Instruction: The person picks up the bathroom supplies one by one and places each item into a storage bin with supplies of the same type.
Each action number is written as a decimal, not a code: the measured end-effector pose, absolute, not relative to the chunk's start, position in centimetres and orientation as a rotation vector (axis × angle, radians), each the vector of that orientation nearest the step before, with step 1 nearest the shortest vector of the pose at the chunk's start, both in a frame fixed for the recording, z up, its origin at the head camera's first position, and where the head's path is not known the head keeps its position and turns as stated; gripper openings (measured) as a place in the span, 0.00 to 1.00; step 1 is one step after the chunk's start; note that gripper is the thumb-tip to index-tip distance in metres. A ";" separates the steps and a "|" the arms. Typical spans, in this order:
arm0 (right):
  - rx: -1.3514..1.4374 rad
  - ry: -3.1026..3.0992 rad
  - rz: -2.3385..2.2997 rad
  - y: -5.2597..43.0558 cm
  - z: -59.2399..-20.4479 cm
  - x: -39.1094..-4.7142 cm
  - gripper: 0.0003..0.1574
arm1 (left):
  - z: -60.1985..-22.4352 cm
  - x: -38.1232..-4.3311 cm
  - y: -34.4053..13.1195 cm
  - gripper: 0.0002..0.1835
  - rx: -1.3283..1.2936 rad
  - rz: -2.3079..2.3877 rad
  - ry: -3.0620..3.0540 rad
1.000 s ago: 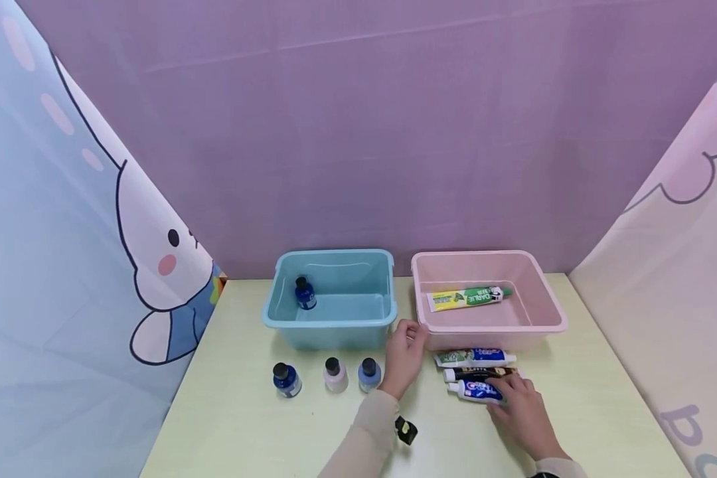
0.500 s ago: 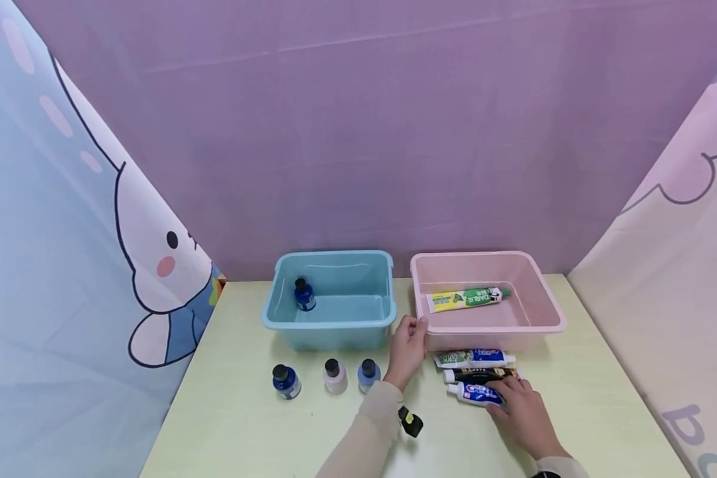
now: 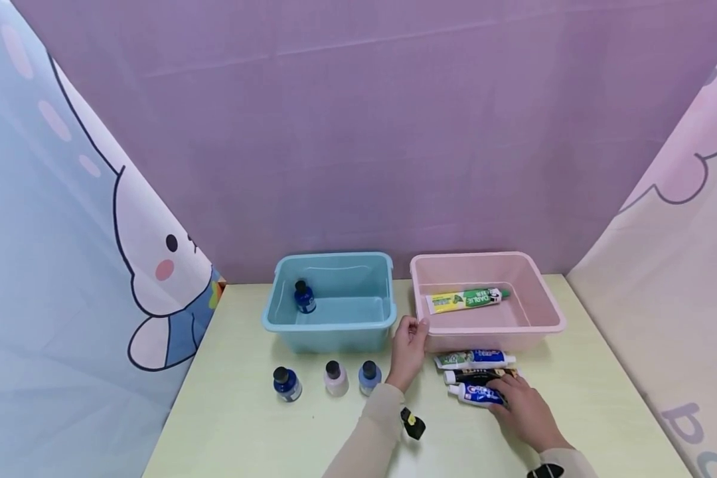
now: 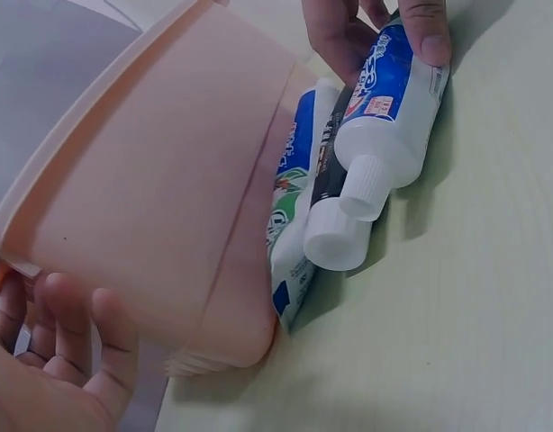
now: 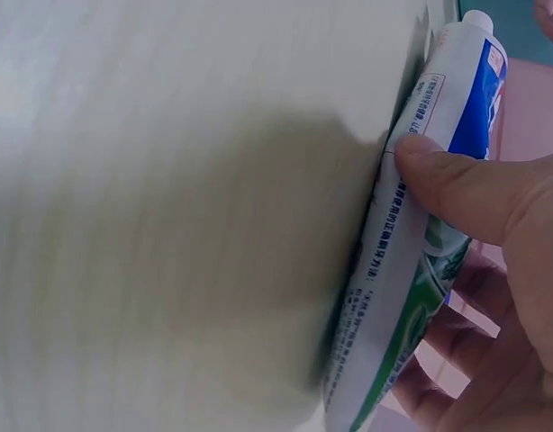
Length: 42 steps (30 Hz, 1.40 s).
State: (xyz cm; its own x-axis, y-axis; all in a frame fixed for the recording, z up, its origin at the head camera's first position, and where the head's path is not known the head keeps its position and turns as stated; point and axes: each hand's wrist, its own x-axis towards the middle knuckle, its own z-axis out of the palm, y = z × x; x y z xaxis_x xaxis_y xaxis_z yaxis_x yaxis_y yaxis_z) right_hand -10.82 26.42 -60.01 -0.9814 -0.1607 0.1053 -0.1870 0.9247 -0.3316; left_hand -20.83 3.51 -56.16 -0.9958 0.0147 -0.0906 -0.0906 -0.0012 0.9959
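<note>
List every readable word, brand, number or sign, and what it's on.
"DARLIE": yellow-green tube in the pink bin.
"正确刷牙方法": tube in the right hand; other print unclear.
Too small or blurred: black tube, tube nearest the pink bin, four bottles.
Purple wall lettering: unclear.

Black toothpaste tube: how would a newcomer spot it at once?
Find the pink bin, right of the blue bin. On the person's side of it, the black tube lies between a far tube and a near tube. Its body alone is mainly black; both neighbours show blue and white.
</note>
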 end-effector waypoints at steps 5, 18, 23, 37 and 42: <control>0.276 -3.009 0.531 26.6 -60.2 -10.9 0.22 | -56.4 -20.8 3.6 0.15 -0.055 2.221 2.122; 0.219 -3.080 0.592 26.5 -59.7 -11.1 0.20 | -56.6 -21.1 3.5 0.14 -0.067 2.259 2.068; 0.239 -3.038 0.583 26.6 -59.7 -10.9 0.19 | -56.5 -21.0 3.6 0.16 -0.067 2.292 2.042; 0.279 -2.951 0.548 27.1 -59.5 -10.6 0.19 | -56.7 -21.0 3.8 0.16 -0.109 2.314 1.987; 0.291 -2.921 0.521 27.3 -58.8 -10.7 0.19 | -56.8 -21.0 3.6 0.17 -0.094 2.332 1.979</control>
State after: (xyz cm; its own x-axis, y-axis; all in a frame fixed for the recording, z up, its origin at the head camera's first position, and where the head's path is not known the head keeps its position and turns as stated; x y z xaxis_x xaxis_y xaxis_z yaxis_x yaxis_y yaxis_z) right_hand -10.69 27.35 -58.85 -0.9683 -0.1624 0.1900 -0.2180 0.9204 -0.3246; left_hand -21.04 3.64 -56.80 -0.9948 0.0223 -0.0995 -0.1018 -0.1613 0.9816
